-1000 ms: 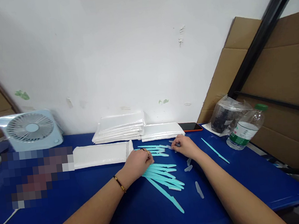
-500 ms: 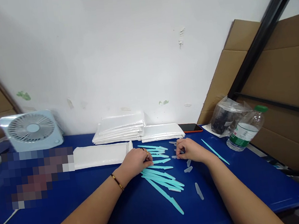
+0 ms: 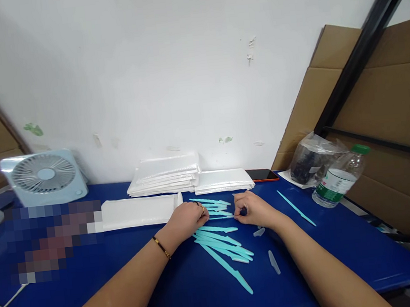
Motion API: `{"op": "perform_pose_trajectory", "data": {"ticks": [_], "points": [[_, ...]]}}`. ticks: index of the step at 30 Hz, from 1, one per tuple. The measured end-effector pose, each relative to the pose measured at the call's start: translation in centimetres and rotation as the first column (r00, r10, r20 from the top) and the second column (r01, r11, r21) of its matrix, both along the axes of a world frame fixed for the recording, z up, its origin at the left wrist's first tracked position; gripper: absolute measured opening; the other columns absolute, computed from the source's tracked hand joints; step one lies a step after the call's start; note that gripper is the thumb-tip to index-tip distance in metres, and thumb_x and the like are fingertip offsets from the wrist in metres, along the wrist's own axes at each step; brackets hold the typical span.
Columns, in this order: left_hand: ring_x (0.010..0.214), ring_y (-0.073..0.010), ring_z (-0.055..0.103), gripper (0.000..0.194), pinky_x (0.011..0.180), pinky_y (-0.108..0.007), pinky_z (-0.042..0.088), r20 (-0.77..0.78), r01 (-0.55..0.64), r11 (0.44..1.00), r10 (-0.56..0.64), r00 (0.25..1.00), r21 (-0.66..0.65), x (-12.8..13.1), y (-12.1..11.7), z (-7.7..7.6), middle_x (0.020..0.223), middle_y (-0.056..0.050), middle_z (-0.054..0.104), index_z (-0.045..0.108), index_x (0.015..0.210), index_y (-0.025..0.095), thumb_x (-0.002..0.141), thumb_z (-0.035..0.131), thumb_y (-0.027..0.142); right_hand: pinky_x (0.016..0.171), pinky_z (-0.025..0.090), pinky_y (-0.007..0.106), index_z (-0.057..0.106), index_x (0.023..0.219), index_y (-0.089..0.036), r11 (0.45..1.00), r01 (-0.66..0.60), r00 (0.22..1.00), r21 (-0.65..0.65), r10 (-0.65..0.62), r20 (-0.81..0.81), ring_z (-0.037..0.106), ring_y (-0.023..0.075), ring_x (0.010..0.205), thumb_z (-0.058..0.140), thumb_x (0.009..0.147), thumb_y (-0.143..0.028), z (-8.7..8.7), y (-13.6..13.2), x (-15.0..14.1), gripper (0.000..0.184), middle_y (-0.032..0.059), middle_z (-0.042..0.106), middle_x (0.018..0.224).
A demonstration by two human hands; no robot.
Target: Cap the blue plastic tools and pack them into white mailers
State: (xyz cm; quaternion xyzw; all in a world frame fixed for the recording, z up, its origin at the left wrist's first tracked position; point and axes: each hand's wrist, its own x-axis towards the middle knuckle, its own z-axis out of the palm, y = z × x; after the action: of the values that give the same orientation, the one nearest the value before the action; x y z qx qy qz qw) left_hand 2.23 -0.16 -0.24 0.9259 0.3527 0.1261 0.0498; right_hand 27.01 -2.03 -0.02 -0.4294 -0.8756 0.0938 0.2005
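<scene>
— Between the two hands, where exactly does the turquoise razor (image 3: 221, 217) lie?

— It lies nearly level just above or on the blue table (image 3: 176, 293), one end hidden by the left hand (image 3: 186, 221) and its tip at the fingertips of the right hand (image 3: 255, 210).

— State the grip of each.

— Left: fingers closed on the razor's end. Right: thumb and forefinger pinched on the tip; whether a clear cover sits between them is too small to tell.

— What lies closest around them?

— On the near side, a fan of razors (image 3: 227, 267) spreads with tips toward the right; on the far side, a smaller row of razors (image 3: 210, 201) lies close together. Two clear caps (image 3: 274, 262) show near the right forearm, one lower than the other.

— And farther out?

— Right of the right hand, a lone razor (image 3: 296, 207) lies slantwise. Left of the left hand, a white packet (image 3: 138, 212) lies flat. Behind, a tall stack of packets (image 3: 166, 170) stands beside a lower stack (image 3: 223, 180), with a phone (image 3: 263, 175) just to its right.

— The margins?

— At the right, a bottle (image 3: 334, 184) with a green cap stands tilted in view, next to a clear bag (image 3: 306, 162) holding something dark; at the left, a pale blue fan (image 3: 46, 175) stands against the wall (image 3: 182, 77).
</scene>
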Motion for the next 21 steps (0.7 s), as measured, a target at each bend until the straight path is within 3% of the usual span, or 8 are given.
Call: {"op": "perform_pose_trajectory", "data": {"ticks": [4,8,13,15,17,21], "points": [[0.072,-0.0163,0.057,0.025,0.065,-0.026,0.037,-0.03,-0.055,0.998,0.056,0.998,0.037,0.1,0.2,0.0,0.073,-0.002,0.063,0.062,0.072,0.019,0.088,0.044,0.026,0.062,0.04,0.023,0.068,0.071,-0.018,0.997,0.015,0.997,-0.079,-0.021,-0.075,0.055,0.0116,0.066,0.062,0.074,-0.018,-0.4,0.3,-0.6,0.006,0.0016,0.059,0.076],[0.09,-0.0193,0.056,0.015,0.076,-0.029,0.039,0.088,-0.134,0.989,0.128,0.988,0.065,0.0,0.3,-0.2,0.096,-0.003,0.064,0.065,0.092,0.022,0.085,0.051,0.023,0.063,0.043,0.023,0.071,0.083,-0.02,0.977,0.017,0.994,-0.214,-0.04,-0.103,0.057,0.0129,0.071,0.058,0.079,-0.024,0.7,0.2,1.8,0.014,0.0035,0.062,0.084],[0.08,-0.0144,0.058,0.014,0.069,-0.022,0.04,0.157,0.096,0.976,-0.065,0.985,-0.196,0.0,-0.2,-0.2,0.086,0.001,0.067,0.067,0.085,0.023,0.078,0.061,0.033,0.058,0.044,0.022,0.073,0.081,-0.021,0.89,0.043,0.999,-0.454,-0.035,0.027,0.058,0.0143,0.069,0.072,0.063,-0.025,2.0,-0.2,6.2,0.019,0.0025,0.065,0.084],[0.075,-0.0129,0.058,0.01,0.063,-0.02,0.039,0.156,0.106,0.964,-0.069,0.985,-0.244,0.2,-0.3,-0.3,0.082,0.003,0.067,0.068,0.081,0.023,0.077,0.062,0.03,0.055,0.043,0.021,0.072,0.079,-0.019,0.856,0.068,0.998,-0.513,-0.049,0.05,0.058,0.0139,0.064,0.074,0.06,-0.026,1.7,-0.1,6.6,0.02,0.0017,0.066,0.076],[0.071,-0.0123,0.057,0.008,0.061,-0.02,0.037,0.156,0.058,0.968,-0.02,0.988,-0.246,0.3,-0.2,-0.5,0.076,0.003,0.066,0.068,0.076,0.022,0.077,0.061,0.026,0.054,0.043,0.021,0.072,0.079,-0.018,0.849,0.092,0.996,-0.52,-0.09,0.03,0.058,0.0138,0.061,0.073,0.062,-0.029,1.1,0.1,6.0,0.02,0.0015,0.066,0.069],[0.069,-0.0129,0.057,0.008,0.061,-0.021,0.037,0.166,-0.012,0.968,0.056,0.985,-0.251,0.5,0.1,-0.9,0.075,0.002,0.066,0.067,0.074,0.021,0.077,0.061,0.025,0.057,0.044,0.022,0.073,0.082,-0.018,0.901,0.029,0.995,-0.432,-0.065,-0.069,0.059,0.0136,0.064,0.07,0.067,-0.036,0.4,0.4,3.8,0.024,0.0037,0.067,0.077]]}}
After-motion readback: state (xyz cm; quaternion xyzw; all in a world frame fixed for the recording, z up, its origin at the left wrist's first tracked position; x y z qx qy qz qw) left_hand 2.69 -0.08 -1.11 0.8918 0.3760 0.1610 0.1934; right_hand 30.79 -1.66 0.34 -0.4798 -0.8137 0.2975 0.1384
